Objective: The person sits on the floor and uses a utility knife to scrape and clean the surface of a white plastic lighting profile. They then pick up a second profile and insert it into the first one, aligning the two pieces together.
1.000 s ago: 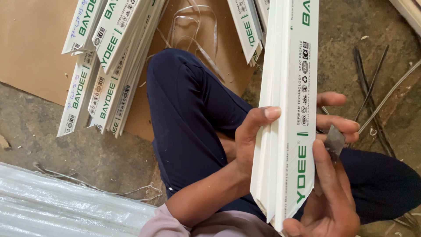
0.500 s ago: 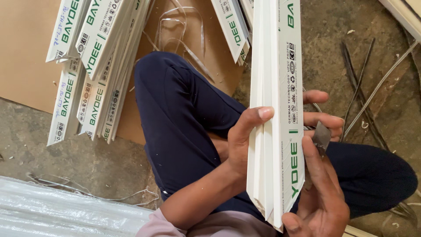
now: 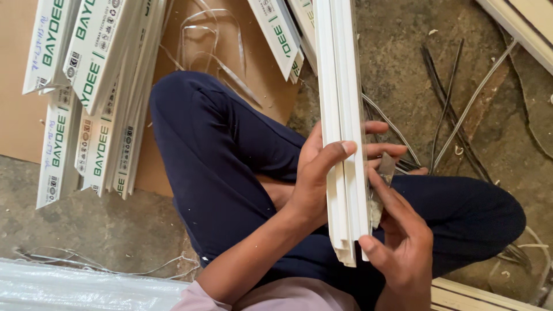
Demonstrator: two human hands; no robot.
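I sit cross-legged in dark blue trousers and hold a long white plastic profile strip (image 3: 341, 103) upright over my lap. My left hand (image 3: 315, 173) wraps around the strip from the left, thumb across its front. My right hand (image 3: 397, 242) grips the strip's lower end from the right and pinches a small grey blade-like piece (image 3: 385, 168) against its right edge. The strip's plain white side faces me.
A pile of similar white strips with green print (image 3: 92, 98) lies on brown cardboard (image 3: 17, 115) at left. More strips (image 3: 282, 34) lie at top centre. Thin rods and wires (image 3: 455, 98) litter the dirt floor at right. Clear plastic wrap (image 3: 63, 288) is at bottom left.
The strip has been turned in my hands: its printed face was toward me before, now the plain side shows. My view has shifted right, so everything sits further left in frame.
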